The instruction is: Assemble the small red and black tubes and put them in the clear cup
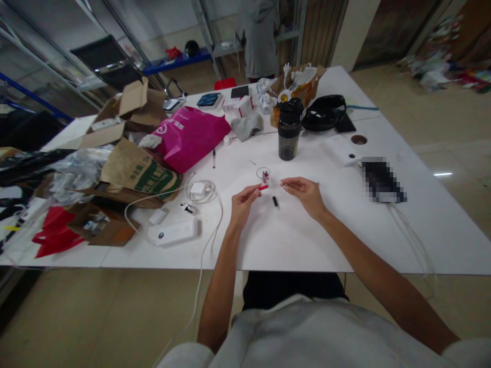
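On the near counter (pixel 291 245), the left hand (pixel 241 202) pinched a red piece (pixel 263 187) in its grip beside a clear cup (pixel 263 175); the right hand (pixel 305 193) had its grip pressed together, on what I could not tell. So light a pinch might slip, or a wrist might sweep off the loose black piece (pixel 275 202).

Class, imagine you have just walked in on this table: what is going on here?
A seated person works at a cluttered white table. Their left hand pinches a small red piece, its tip toward the right hand, whose fingertips are pinched together; whether they hold anything is too small to tell. Between the hands lies a small black piece, with a little clear dish just beyond. Another person in grey stands at the far end.
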Available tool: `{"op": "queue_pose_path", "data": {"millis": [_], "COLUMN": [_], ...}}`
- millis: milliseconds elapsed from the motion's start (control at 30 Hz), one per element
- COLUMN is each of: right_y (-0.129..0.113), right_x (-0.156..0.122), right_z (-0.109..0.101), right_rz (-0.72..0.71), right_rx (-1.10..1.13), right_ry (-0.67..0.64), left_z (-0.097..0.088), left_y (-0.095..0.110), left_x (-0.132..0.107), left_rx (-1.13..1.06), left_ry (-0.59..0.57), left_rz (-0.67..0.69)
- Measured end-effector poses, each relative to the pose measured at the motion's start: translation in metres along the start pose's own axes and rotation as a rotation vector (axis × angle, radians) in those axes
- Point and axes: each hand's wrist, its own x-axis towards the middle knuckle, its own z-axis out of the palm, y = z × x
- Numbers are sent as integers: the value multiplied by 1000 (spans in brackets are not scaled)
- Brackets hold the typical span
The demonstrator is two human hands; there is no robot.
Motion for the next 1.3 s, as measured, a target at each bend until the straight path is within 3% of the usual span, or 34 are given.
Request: {"op": "queue_pose_path", "data": {"millis": [300, 600, 1300], "right_y": [6, 6, 4], "right_x": [-8, -12, -12], "right_z": [9, 11, 9], "right_rz": [-4, -18, -63], "right_rx": [-110, -127, -188], "right_ry": [-101, -77, -130], "left_z": [4, 4, 6], "left_y": [-3, 0, -1], "left_x": [-2, -5, -5], "left_rx": [108, 121, 157], "left_ry": [-63, -121, -55], "left_rz": [71, 46, 62]}}
